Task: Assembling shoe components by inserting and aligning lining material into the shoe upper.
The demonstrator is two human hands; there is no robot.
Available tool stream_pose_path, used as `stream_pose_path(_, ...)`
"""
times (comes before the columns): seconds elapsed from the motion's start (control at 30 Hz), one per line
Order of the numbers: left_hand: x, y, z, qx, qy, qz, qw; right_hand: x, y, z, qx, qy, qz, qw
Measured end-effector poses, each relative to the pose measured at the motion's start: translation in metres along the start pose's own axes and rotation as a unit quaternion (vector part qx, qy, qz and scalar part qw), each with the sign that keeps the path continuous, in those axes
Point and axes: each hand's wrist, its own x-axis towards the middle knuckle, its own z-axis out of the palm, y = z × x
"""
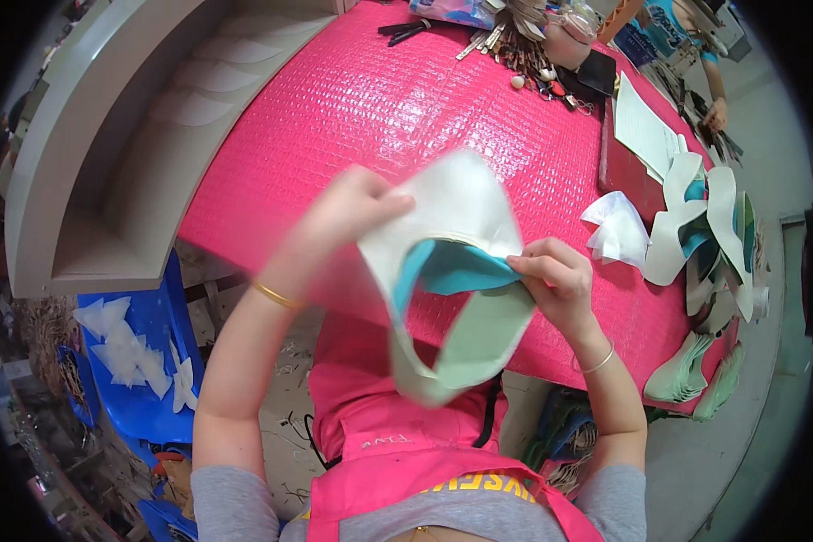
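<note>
Between my two hands hangs a looped shoe upper (465,199), white on its broad upper part, teal inside and pale green along the lower band. It is tilted over the near edge of the table and has a wide opening in its middle. My left hand (357,208), blurred by motion, pinches its white edge at the upper left. The fingers of my right hand (556,275) are closed on the rim at the right, where the white part, teal lining and green band meet. The bands of the upper partly hide the table edge and my pink apron (379,443).
A pink quilted table (289,163) lies before me, with a grey shelf unit (122,135) at left. White and teal uppers (677,226), stacked green pieces (682,370) and a crumpled white piece (619,230) sit right. Cut pieces rest on a blue chair (167,415). Another person's hand (716,116) shows beyond.
</note>
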Motion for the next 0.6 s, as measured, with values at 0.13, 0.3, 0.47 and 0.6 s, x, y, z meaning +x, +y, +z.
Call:
stream_pose_path(0.13, 0.014, -0.003, 0.025, 0.272, 0.037, 0.033, 0.961, 0.006, 0.004, 0.013, -0.116, -0.168, 0.144, 0.968)
stream_pose_path(0.3, 0.01, 0.004, 0.021, 0.225, 0.064, 0.049, 0.971, 0.021, 0.004, 0.028, -0.148, -0.218, -0.04, 0.964)
stream_pose_path(0.47, 0.006, -0.005, 0.028, 0.362, 0.078, 0.104, 0.923, -0.01, 0.016, 0.015, 0.204, -0.055, 0.293, 0.932)
stream_pose_path(0.6, -0.022, 0.021, 0.057, 0.376, 0.22, 0.357, 0.826, -0.003, 0.005, 0.026, -0.028, -0.175, 0.17, 0.969)
